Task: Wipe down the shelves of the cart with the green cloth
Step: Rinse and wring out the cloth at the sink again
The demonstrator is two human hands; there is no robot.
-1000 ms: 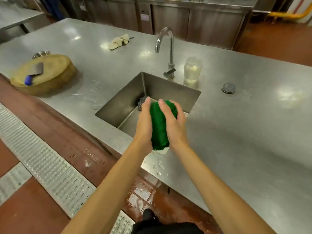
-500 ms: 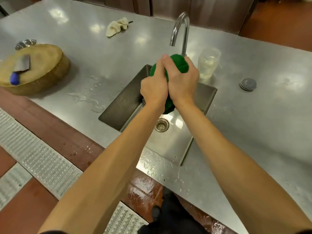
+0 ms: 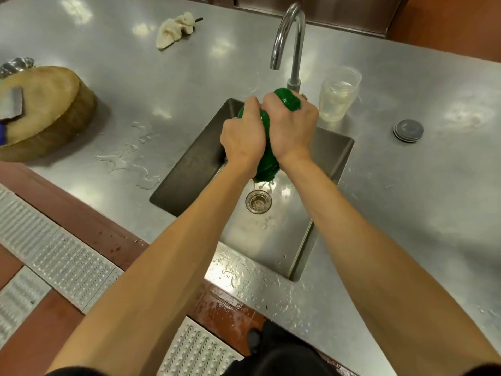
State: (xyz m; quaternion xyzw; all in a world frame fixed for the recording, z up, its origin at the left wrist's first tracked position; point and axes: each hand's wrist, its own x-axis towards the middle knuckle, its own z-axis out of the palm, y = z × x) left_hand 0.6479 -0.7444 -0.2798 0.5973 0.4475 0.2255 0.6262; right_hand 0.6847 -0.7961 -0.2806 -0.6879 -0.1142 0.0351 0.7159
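I have both hands clamped round the green cloth [image 3: 268, 165]: left hand [image 3: 242, 137] and right hand [image 3: 291, 126] touch side by side, fingers curled tight. The bunched cloth pokes out beyond and beneath the fists, its lower end dripping. Directly under the grip lies the sink [image 3: 334, 169] with its drain [image 3: 258, 201]. Just beyond rises the faucet [image 3: 296, 36], and just right of my right hand stands a clear cup [image 3: 339, 96].

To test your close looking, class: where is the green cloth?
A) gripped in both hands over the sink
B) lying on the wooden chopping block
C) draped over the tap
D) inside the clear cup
A: the left hand and right hand both grip the green cloth above the sink.
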